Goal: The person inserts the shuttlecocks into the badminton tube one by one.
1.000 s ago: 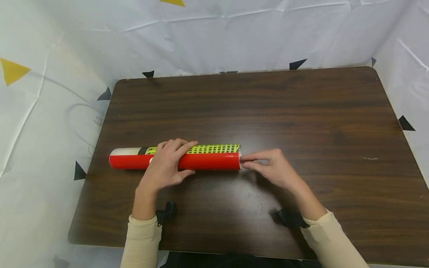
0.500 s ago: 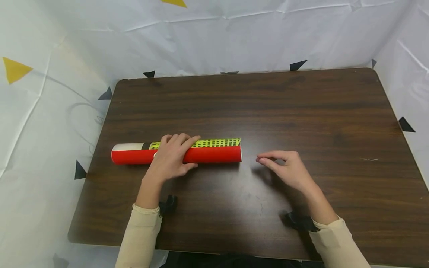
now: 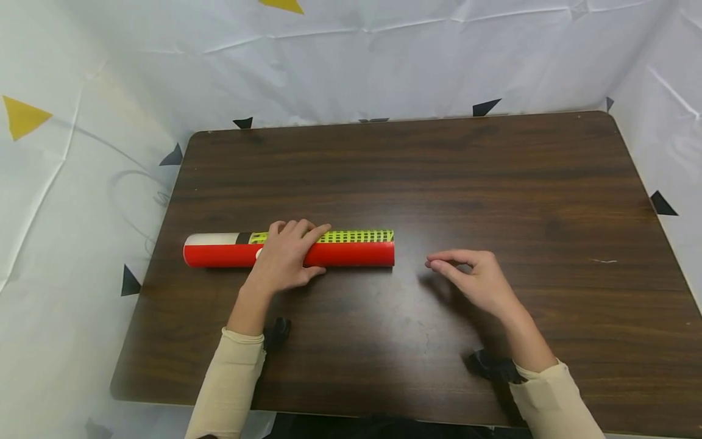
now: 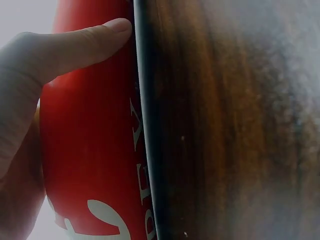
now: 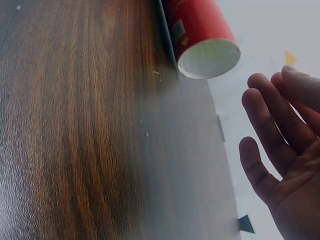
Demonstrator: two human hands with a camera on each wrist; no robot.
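Note:
A rolled-up printed sheet lies lengthwise on the table, glossy red with a green-and-black grid strip and a white stretch near its left end. My left hand grips its middle from above, fingers over the far side and thumb on the near side. White letters show along the red surface in the left wrist view. My right hand hovers right of the roll, holding nothing visible, its thumb and forefinger tips close together. The roll's hollow white end faces that hand in the right wrist view.
The dark wood-grain table spreads widely behind and right of the roll. White sheeting with yellow and black triangles stands along its back and sides. The table's front edge runs beneath both forearms.
My right hand has drawn back to the right from the roll's end, which its fingertips were touching. The left hand still holds the roll, which has shifted slightly away from me.

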